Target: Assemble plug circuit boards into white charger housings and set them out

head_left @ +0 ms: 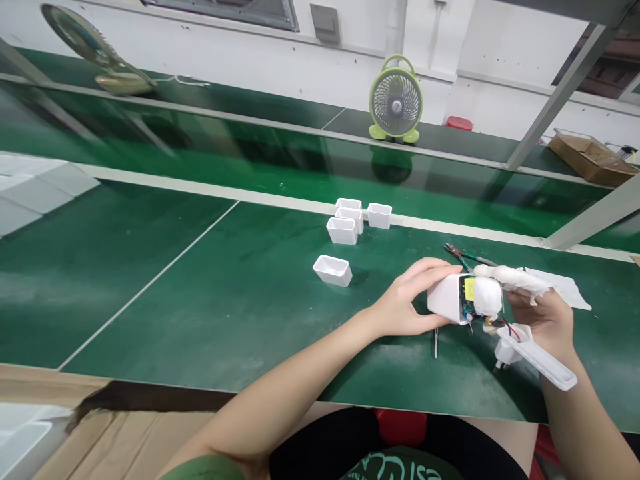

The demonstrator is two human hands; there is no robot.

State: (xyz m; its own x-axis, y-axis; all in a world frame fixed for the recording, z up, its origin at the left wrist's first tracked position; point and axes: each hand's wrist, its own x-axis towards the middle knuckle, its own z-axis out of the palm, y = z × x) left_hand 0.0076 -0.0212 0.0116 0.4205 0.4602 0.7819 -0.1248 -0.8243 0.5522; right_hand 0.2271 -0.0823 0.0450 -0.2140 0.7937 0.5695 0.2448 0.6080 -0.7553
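cardboard (145, 433) is seen at the near left, below the edge of the green surface (200, 300). above the surface at the right, a white lid (547, 367) with a plug (507, 353) is held tilted beside the right hand (547, 320), and red and black wires (511, 328) are seen next to it. the right hand's fingers, some covered in white, are bent near the lid and a circuit board (466, 308); whether they are clamped on either cannot be told. the board is seated in the open end of a white case (444, 299), which is gripped between the thumb and fingers of the left hand (407, 300). behind the hands, pliers (454, 251) are laid near a flat white piece (570, 290). farther left, one small white box (334, 271) is set apart from four others (343, 231). beyond, a green fan (397, 103) is stood on a shelf (280, 110).
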